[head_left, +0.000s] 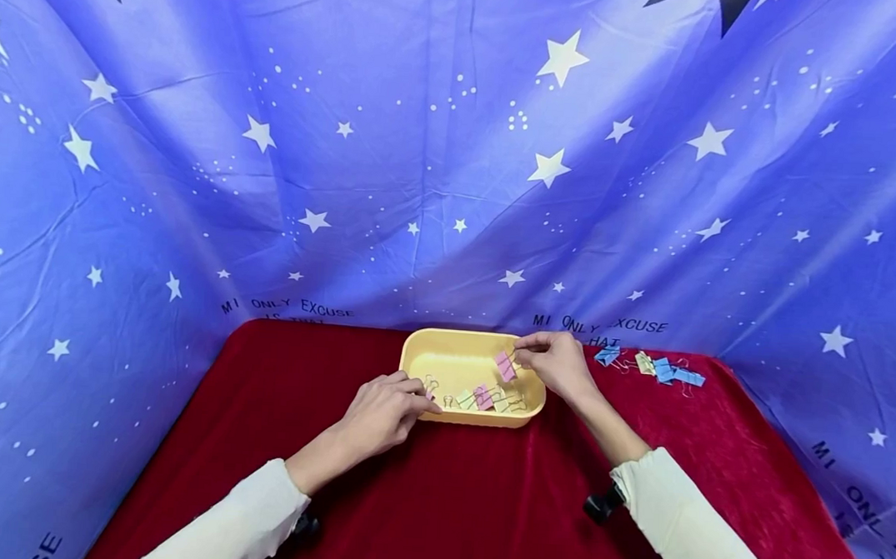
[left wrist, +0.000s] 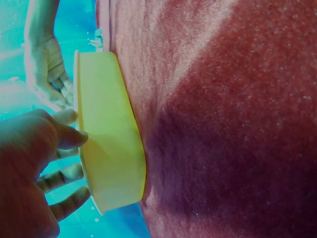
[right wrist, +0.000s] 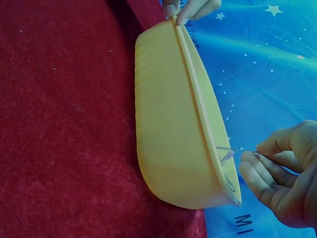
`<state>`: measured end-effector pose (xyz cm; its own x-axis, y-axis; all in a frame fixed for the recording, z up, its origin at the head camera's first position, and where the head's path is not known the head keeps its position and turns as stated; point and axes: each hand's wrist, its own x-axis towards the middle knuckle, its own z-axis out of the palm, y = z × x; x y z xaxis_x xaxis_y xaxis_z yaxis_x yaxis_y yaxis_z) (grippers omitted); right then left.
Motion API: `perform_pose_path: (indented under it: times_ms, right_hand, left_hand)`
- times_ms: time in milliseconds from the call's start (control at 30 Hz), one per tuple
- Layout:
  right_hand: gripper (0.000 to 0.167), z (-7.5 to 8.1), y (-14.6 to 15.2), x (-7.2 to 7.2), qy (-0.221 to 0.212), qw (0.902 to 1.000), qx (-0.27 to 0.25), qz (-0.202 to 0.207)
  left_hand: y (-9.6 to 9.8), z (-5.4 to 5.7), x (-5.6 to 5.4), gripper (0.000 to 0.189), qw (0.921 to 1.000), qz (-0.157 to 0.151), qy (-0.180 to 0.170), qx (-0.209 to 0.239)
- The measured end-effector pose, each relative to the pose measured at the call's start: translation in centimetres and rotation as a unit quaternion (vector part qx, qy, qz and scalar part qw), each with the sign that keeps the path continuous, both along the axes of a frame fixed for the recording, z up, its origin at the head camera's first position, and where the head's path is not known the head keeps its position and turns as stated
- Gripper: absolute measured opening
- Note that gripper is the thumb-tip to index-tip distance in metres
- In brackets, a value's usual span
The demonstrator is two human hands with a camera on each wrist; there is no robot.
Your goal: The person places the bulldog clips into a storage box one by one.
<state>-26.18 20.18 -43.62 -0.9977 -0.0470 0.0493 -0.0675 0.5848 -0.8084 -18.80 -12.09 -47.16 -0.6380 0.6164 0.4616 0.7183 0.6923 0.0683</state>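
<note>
At the far side of the red-covered table [head_left: 468,497], a yellow box [head_left: 448,359] sits lengthwise from left to right, between a person's two hands. Over its right end, the right hand [head_left: 560,369] reaches in, its grip pinching a pink binder clip [head_left: 505,366] by the wire handle between thumb and fingers; the clip's body hangs within the rim. The left hand [head_left: 384,410] is at the near left corner, its grip pinching the rim, thumb against the outer wall and fingertips on the inner side.

Along the near wall inside the box lies another pink clip [head_left: 483,397], with a pale yellow clip [head_left: 465,400] just to its left. More wire handles show beside the left hand's fingers, where the clip is partly hidden.

To the right of the right hand, on the table, lies a blue clip [head_left: 607,355]; farther right, a yellow clip [head_left: 644,363] and two more blue clips [head_left: 664,371] lie close together. White sleeves [head_left: 231,516] cover both forearms. Behind the table hangs a blue-violet backdrop [head_left: 393,169] with white stars and dark lettering.
</note>
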Motion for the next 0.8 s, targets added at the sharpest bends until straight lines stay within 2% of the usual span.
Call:
perform_pose_path:
  times_ms: [267,567,800]
  right_hand:
    - [0.025,0.2,0.2,0.1,0.030,0.9986,0.045,-0.002]
    - [0.027,0.0,1.2,0.2,0.015,0.9995,0.027,-0.008]
    - [0.027,-0.1,3.0,0.0,0.024,0.9990,0.029,-0.023]
  left_hand:
    - [0.1,0.0,-0.1,0.030,1.0000,0.000,0.003,0.003]
    - [0.1,0.0,-0.1,0.029,1.0000,-0.003,0.004,0.008]
    - [0.1,0.0,-0.1,0.031,1.0000,-0.002,0.000,0.006]
